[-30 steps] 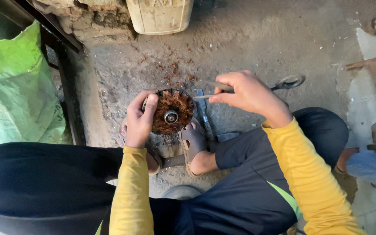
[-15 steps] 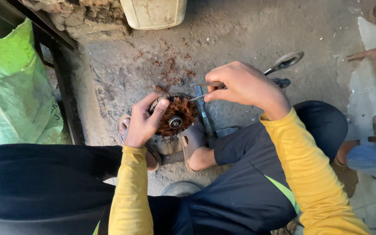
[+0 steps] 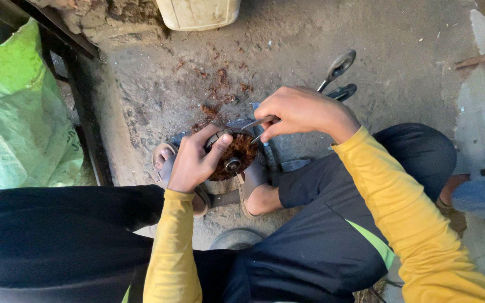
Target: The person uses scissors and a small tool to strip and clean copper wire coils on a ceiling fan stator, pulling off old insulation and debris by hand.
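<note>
A: Two hands are on one part. The left hand (image 3: 195, 163) is wrapped around the rim of the round rotor (image 3: 232, 157), fingers curled over its left edge and thumb on top. The rotor is between the two sandalled feet, low on the ground (image 3: 310, 33), just in front of the person.

B: And the right hand (image 3: 301, 112)?

A: It is closed around a thin metal tool (image 3: 256, 123), held like a pen. The tool's tip lies at the upper right edge of the rotor, touching or almost touching the copper winding; I cannot tell which.

B: Which way does the tool run?

A: Its long axis goes from the right hand down and to the left, toward the middle of the rotor. So the rotor lies to the lower left of the right hand, and directly under the left hand, which is the nearer one.

B: How does the rotor point?

A: Its flat face looks up to the camera, with the bearing in the centre, so its axis is about vertical, perhaps tilted a little.

B: Other things?

A: Pliers (image 3: 335, 73) lie on the ground behind the right hand, handles pointing away. A green sack (image 3: 18, 118) is far left, and brown crumbs (image 3: 220, 84) are scattered beyond the rotor.
</note>
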